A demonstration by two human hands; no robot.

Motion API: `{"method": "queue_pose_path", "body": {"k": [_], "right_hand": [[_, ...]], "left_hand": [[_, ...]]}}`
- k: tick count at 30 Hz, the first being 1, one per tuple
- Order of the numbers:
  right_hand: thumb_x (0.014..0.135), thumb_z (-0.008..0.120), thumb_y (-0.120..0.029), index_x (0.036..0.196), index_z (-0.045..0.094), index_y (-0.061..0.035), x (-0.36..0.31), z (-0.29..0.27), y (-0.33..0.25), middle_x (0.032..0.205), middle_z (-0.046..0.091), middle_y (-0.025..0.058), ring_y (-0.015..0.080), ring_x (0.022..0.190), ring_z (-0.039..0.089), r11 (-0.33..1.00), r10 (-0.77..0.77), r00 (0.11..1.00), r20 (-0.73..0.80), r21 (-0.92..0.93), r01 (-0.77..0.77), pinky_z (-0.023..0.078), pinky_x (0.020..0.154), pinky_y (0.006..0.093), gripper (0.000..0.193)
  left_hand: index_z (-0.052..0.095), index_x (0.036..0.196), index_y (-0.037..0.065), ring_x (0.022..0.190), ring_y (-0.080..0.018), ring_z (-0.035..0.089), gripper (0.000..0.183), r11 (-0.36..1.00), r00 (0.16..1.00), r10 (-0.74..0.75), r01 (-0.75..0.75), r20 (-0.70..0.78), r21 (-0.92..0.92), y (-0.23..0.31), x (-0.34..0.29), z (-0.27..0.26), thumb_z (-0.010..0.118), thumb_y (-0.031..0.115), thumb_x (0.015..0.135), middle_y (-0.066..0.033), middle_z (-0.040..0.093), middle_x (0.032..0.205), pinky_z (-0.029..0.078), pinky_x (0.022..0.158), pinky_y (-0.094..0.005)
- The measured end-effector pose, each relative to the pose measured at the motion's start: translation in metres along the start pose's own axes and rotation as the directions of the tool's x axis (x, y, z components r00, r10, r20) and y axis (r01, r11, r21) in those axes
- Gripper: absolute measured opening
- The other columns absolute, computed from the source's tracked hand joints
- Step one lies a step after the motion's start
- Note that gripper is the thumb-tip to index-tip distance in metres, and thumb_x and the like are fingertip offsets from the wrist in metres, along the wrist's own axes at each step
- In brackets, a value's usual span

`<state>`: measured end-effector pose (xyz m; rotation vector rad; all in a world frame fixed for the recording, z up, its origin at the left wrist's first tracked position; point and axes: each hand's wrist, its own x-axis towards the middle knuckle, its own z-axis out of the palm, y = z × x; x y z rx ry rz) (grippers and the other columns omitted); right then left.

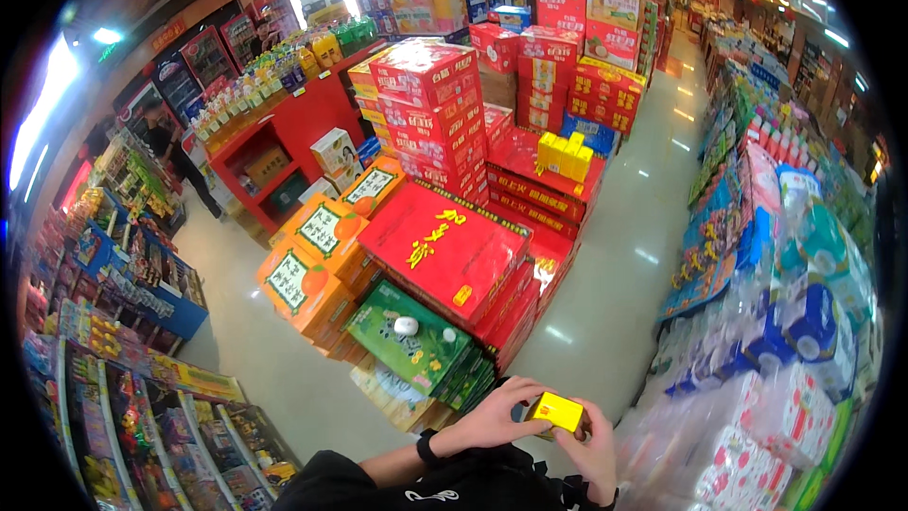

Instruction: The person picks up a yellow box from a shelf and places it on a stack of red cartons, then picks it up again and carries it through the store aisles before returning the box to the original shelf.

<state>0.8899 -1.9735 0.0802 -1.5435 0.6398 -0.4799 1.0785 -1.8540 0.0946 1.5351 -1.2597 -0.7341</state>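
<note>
A small yellow box (558, 411) is held up between my two hands near the lower edge. My left hand (501, 414), with a black band at its wrist, grips the box's left side with bent fingers. On the opposite side, my right hand (593, 447) has its thumb and fingers curled around the box. Part of the box is hidden by the fingers. Just beyond my hands lies a stack of green cartons (392, 317) with a small white rounded thing (407, 326) on top. Several similar yellow boxes (566, 155) stand together on red cartons farther off.
Large red cartons (440, 246) and orange cartons (317, 230) are stacked ahead. Wrapped paper packs (728, 454) line the right side along the aisle floor (619, 256). Snack shelves (142, 416) stand at the left. A person in dark clothes (184, 166) is at the far left.
</note>
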Motion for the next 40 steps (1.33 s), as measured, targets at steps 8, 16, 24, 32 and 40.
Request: {"method": "queue_pose_path", "body": {"k": [8,16,24,32,40], "right_hand": [[0.084,0.082,-0.017,0.13,0.061,-0.0068,0.164,0.015,-0.016,0.075,0.051,-0.0013,0.0086,0.067,0.047,0.967,0.009,0.978,0.206,-0.251,0.044,0.042,0.061,0.0257,0.051],[0.086,0.08,-0.013,0.131,0.06,-0.0094,0.284,0.071,-0.01,0.082,0.055,-0.0003,0.0088,0.07,0.049,0.976,0.021,0.891,0.453,-0.203,0.08,0.042,0.063,0.0253,0.049],[0.09,0.078,-0.014,0.133,0.058,-0.0094,0.339,0.114,-0.003,0.087,0.058,-0.002,0.0072,0.076,0.052,0.99,0.064,0.799,0.599,-0.141,0.027,0.044,0.068,0.0226,0.047],[0.094,0.076,-0.02,0.128,0.059,-0.0076,0.375,0.132,0.017,0.09,0.058,-0.0037,0.0045,0.079,0.051,0.994,0.085,0.767,0.636,-0.108,-0.021,0.043,0.068,0.0221,0.041],[0.096,0.073,-0.011,0.133,0.054,-0.0052,0.382,0.127,0.025,0.108,0.064,0.0013,0.0067,0.093,0.06,0.982,0.128,0.723,0.679,0.013,-0.186,0.049,0.08,0.0219,0.042]], "left_hand": [[0.058,0.142,0.01,0.112,-0.0247,0.056,0.058,0.984,0.985,-0.071,0.094,-0.155,0.15,-0.053,0.082,-0.078,0.077,0.029,0.09,-0.0123,0.062,0.116,0.048,0.093,-0.0352],[0.05,0.146,0.01,0.061,-0.012,0.055,0.056,0.881,0.857,-0.462,0.414,-0.227,-0.228,-0.096,0.109,-0.139,0.07,0.028,0.098,-0.004,0.057,0.069,0.045,0.058,-0.0289],[0.055,0.138,0.01,0.057,-0.0082,0.052,0.046,0.827,0.721,-0.558,0.446,-0.411,-0.341,-0.141,0.106,-0.159,0.07,0.024,0.097,-0.0024,0.054,0.061,0.042,0.054,-0.0293],[0.057,0.133,0.011,0.056,-0.0047,0.047,0.04,0.825,0.705,-0.555,0.398,-0.443,-0.4,-0.149,0.118,-0.177,0.071,0.021,0.097,0.0021,0.051,0.06,0.037,0.052,-0.0256],[0.055,0.135,0.012,0.056,-0.0033,0.046,0.042,0.746,0.738,-0.537,0.191,-0.408,-0.638,-0.176,0.12,-0.165,0.072,0.016,0.097,0.0054,0.052,0.064,0.03,0.05,-0.0223]]}}
